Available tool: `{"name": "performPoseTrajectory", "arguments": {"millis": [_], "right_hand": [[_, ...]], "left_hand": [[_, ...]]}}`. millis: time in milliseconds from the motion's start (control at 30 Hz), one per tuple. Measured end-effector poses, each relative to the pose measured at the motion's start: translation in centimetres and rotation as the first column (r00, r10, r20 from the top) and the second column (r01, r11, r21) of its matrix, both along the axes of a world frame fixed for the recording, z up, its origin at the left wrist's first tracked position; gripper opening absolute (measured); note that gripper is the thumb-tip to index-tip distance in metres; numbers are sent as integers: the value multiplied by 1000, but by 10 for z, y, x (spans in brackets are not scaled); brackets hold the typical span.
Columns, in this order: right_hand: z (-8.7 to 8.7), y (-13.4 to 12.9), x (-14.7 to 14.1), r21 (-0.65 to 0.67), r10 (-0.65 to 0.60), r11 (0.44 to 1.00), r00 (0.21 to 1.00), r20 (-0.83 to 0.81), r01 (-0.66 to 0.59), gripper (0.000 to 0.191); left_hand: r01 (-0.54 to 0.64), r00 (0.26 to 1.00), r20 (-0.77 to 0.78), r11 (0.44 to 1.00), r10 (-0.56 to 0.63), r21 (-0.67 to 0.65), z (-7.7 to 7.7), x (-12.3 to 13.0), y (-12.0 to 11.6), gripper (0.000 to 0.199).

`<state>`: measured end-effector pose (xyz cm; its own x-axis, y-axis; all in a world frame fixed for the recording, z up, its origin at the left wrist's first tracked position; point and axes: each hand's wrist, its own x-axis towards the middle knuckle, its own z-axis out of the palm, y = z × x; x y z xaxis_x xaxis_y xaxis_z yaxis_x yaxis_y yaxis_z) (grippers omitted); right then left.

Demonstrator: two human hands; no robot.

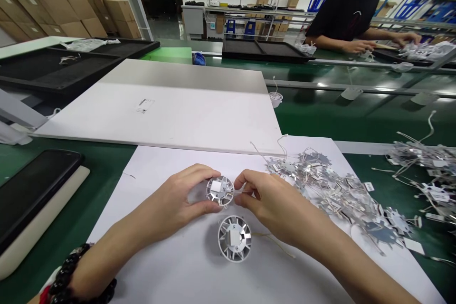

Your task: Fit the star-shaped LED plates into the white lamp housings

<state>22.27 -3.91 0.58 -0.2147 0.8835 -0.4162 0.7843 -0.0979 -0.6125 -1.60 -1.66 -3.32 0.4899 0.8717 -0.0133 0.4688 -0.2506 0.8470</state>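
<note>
My left hand [194, 192] grips a small round white lamp housing [220, 191] by its rim, thumb below and fingers above. Thin wires [239, 192] run out of its right side, pinched between the thumb and fingers of my right hand [261, 194]. Just below lies a second round white housing [234, 239] on the white sheet, with a pale wire [278, 242] trailing right. Both housings have a spoked metal plate with a white block at the centre. To the right spreads a heap of star-shaped metal plates [331, 180] with wires.
A large white board [171, 104] lies beyond the sheet. At left is a black, cushion-like pad [35, 190]. More wired plates [423, 161] lie at far right. Black trays [263, 50] stand behind. Across the green conveyor [320, 118], carrying white cups [276, 98], another person [344, 14] works.
</note>
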Motion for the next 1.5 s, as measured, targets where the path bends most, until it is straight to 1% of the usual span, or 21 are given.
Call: {"name": "performPoseTrajectory", "arguments": {"millis": [33,100,167,233,333,400,467,567,667,733,800,833,900,933,1000,1100,1333,1500], "right_hand": [[0,0,-1,7,12,1000,1000,15,-12,10],[1,1,-3,36,37,999,999,40,-38,16],[2,1,-4,60,64,996,996,66,-68,21],[4,1,-3,64,79,994,993,83,-85,20],[7,-1,1,29,77,997,996,44,-78,12],[8,-3,4,9,62,998,998,-8,-62,15],[8,-3,6,15,58,998,997,-47,-58,20],[4,-3,7,48,64,997,997,-46,-62,25],[1,-2,7,73,80,994,997,-25,-78,25],[1,-2,6,83,105,991,994,11,-105,25],[2,-1,3,105,152,981,981,124,-165,25],[2,0,1,119,185,970,962,203,-212,24],[2,0,-2,142,250,937,898,363,-318,22],[2,-1,-4,151,277,917,863,423,-368,21],[2,-1,-6,157,320,883,812,488,-442,22],[2,-2,-7,141,360,862,782,509,-488,26],[3,0,-6,129,350,875,792,500,-468,27],[0,0,-6,134,330,883,799,503,-450,23]], "left_hand": [[7,1000,-9,1000,-7,5,0,0,0,33],[27,999,-27,1000,-27,15,1,-1,0,35],[46,998,-42,999,-45,27,1,-2,-1,42],[60,997,-51,997,-58,42,-1,-2,-1,47],[76,996,-61,994,-72,73,-5,-2,-1,43],[82,995,-67,993,-76,89,-9,-2,-2,40],[87,994,-71,991,-81,98,-11,-2,-1,38],[95,993,-73,989,-87,110,-14,-2,-1,36],[97,993,-79,988,-88,118,-14,-3,1,36],[97,993,-85,988,-87,118,-14,-3,2,35],[96,992,-91,988,-85,118,-14,-3,2,34],[95,992,-93,988,-84,118,-13,-3,2,34],[95,992,-95,988,-84,119,-12,-2,2,34],[95,992,-96,988,-84,120,-12,-2,3,34],[97,991,-102,988,-85,122,-11,-2,3,34],[107,988,-129,986,-91,125,-7,0,5,33],[147,964,-240,984,-119,102,8,3,11,27],[115,953,-290,990,-88,76,7,1,11,36]]}}
